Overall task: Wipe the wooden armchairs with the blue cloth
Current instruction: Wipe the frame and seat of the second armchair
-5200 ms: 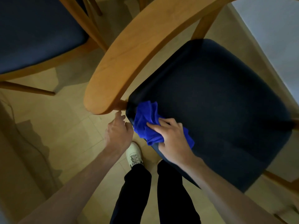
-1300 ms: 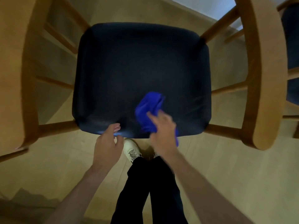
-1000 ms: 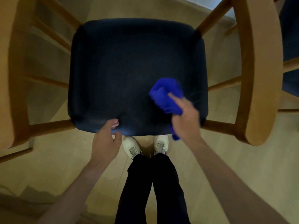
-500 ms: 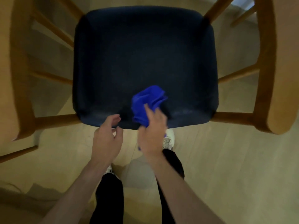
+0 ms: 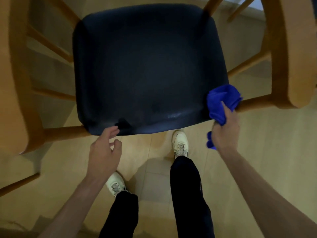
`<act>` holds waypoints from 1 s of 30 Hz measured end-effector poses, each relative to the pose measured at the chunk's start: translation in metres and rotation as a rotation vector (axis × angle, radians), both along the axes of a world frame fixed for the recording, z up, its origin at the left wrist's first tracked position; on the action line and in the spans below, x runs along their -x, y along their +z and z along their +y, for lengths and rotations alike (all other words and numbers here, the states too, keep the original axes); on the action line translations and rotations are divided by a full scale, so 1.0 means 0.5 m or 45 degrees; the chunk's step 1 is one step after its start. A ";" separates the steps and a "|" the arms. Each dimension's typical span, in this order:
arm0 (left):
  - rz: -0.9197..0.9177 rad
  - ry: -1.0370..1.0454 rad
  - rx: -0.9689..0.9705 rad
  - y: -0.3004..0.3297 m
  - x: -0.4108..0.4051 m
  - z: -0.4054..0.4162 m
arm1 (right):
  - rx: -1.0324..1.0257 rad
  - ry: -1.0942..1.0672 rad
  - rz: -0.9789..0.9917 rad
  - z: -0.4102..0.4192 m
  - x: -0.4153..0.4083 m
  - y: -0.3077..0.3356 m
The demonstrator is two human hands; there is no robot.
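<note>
Swept from the seat's [image 5: 147,66] front middle to its right corner, the cloth [image 5: 221,102] sits bunched in the right hand [image 5: 224,133], left hand [image 5: 104,150] loosely curled and empty; the wooden rail [image 5: 253,102] likely comes next.

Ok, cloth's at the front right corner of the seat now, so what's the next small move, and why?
Probably slide the blue cloth rightward along the wooden rail toward the right armrest. The right hand grips the cloth bunched right where the dark seat meets that rail, and the task is the wood. The left hand hangs by the seat's front edge, holding nothing.
</note>
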State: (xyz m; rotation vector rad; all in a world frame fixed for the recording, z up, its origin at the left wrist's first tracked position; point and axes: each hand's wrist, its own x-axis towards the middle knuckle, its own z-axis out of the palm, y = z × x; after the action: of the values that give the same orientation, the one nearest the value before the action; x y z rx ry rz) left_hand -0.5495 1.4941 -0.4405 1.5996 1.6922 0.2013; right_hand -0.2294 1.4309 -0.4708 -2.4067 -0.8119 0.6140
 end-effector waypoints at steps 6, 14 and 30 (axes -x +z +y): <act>-0.031 -0.053 0.007 0.007 0.024 -0.012 | -0.092 0.144 0.261 0.021 0.312 -0.027; 0.047 -0.046 0.016 0.019 0.097 -0.003 | -0.148 0.623 0.518 0.009 0.336 0.007; 0.081 0.231 0.064 0.004 0.140 0.029 | -0.008 0.176 0.085 0.035 0.441 -0.040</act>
State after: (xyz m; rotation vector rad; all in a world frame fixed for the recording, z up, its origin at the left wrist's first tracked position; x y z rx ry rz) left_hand -0.6193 1.5084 -0.4386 1.4297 1.8782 0.1979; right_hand -0.4501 1.4485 -0.4909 -2.3254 -0.9557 0.7404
